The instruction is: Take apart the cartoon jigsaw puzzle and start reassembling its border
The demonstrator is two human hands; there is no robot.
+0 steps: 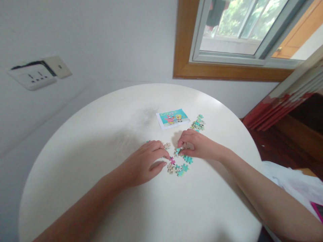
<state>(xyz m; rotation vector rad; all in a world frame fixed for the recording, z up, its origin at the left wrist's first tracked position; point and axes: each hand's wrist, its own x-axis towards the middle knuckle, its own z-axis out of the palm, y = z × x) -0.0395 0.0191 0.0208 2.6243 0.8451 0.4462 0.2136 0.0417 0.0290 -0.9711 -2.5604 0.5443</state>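
Note:
My right hand (193, 144) pinches a small teal jigsaw piece (178, 151) between thumb and fingers, just above the table. My left hand (148, 161) rests low over the table with thumb and index finger apart. Its index fingertip is at a magenta jigsaw piece (172, 160); whether it touches is hard to tell. Several loose pieces (174, 169), some teal and some bare beige, lie in front of and between the hands. Beyond my fingers lies a beige piece (167, 146), partly covered by the left hand.
A picture card (173, 118) with two cartoon figures lies behind the hands on the round white table (83, 151). A pile of jigsaw pieces (198, 123) sits right of it. Wall, socket (37, 76) and window (234, 30) stand behind; a white plastic bag (290, 181) is at right.

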